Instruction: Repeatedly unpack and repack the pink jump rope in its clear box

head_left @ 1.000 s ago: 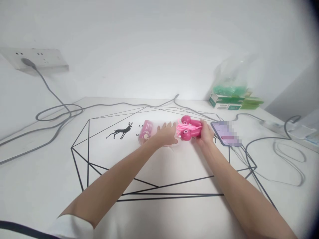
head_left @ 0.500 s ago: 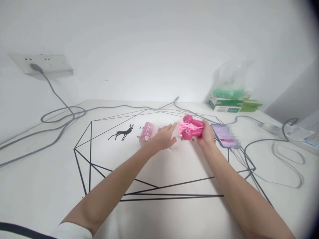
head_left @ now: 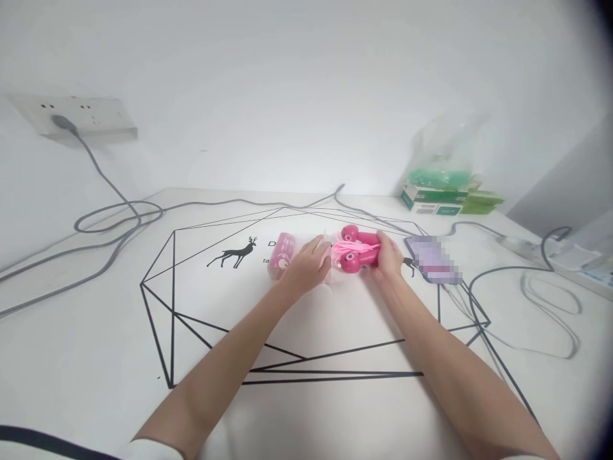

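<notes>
My right hand is closed round a pair of pink handles with pink cord wound about them, held low over the white table. My left hand is just left of the handles, with fingers bent onto a thin clear plastic wrapper at the bundle's end. A small pink packet lies on the table right behind my left hand, beside a black deer print.
A phone lies right of my right hand, with grey cables looping past it. Green boxes under a clear bag stand at the back right. A wall socket with a grey cord is at the left.
My left hand has gone from flat, stretched fingers to bent fingers against the wrapper. My right hand has brought the pink handles slightly left, towards it.
</notes>
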Available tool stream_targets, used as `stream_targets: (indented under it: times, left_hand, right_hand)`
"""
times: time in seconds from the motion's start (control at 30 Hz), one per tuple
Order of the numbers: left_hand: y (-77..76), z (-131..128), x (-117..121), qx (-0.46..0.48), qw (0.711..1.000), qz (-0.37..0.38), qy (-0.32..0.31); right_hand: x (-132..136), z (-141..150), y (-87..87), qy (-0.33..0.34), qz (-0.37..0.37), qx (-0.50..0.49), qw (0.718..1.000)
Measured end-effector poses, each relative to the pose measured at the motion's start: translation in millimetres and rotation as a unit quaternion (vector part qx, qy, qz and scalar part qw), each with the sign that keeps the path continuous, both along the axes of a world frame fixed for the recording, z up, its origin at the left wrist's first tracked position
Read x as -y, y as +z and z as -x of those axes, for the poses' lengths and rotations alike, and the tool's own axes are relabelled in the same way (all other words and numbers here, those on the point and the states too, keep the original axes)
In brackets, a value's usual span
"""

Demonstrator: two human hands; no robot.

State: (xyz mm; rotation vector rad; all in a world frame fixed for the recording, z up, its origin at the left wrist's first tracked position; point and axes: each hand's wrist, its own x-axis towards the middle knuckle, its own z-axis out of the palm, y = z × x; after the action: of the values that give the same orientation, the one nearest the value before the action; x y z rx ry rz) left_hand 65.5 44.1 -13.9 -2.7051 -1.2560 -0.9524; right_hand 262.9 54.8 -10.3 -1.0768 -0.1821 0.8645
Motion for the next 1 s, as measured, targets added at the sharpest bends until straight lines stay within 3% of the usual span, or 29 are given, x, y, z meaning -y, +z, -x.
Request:
stream_targets:
  times: [0.3, 0.47, 0.77, 1.0]
  left_hand:
    - [-5.5, 2.5, -3.1, 0.025, 0.999, -0.015, -0.034]
    - [-6.4, 3.5, -3.9, 0.026, 0.999, -0.01, -0.032]
    - [-4.9, 3.3, -4.2, 0.014, 0.999, 0.003, -0.04]
    - [-8.0, 3.9, -5.7, 0.02, 0.999, -0.004, -0.048]
  right_hand:
    - [-2.7, 15.7, -7.9, -0.007, 0.006, 0.07, 0.998]
    - [6.1, 14.2, -14.1, 0.047, 0.029, 0.082, 0.995]
    - [17.1, 13.3, -7.2, 0.171, 0.081, 0.138, 0.972]
    - [4.7, 18.6, -17.9, 0.171, 0.057, 0.12, 0.976]
